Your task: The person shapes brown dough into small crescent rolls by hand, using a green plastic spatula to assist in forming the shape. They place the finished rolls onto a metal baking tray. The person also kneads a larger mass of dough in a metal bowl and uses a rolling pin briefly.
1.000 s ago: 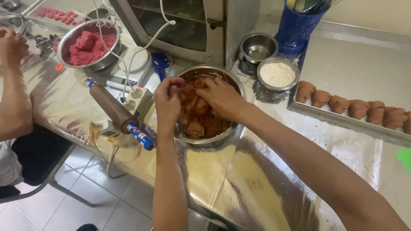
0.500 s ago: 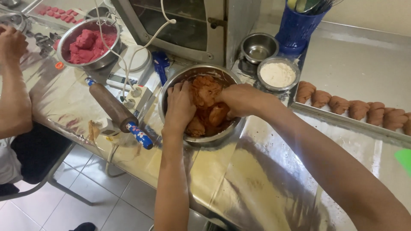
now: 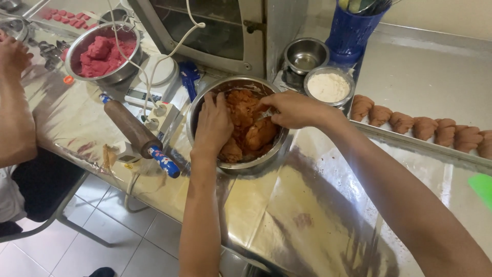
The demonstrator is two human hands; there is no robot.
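Foil-covered bench [image 3: 287, 215], centre frame: left hand [image 3: 212, 123] and right hand [image 3: 292, 109] are lying half-closed, kneading brown dough [image 3: 251, 128] inside steel bowl [image 3: 202, 105]; shaped pieces [image 3: 423, 127] are waiting right, most dough unshaped.

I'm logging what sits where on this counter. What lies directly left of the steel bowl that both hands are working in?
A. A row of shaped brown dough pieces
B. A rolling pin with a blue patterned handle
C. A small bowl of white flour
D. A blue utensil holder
B: the rolling pin lies slantwise just left of the steel bowl where the left hand and right hand press the orange-brown dough.
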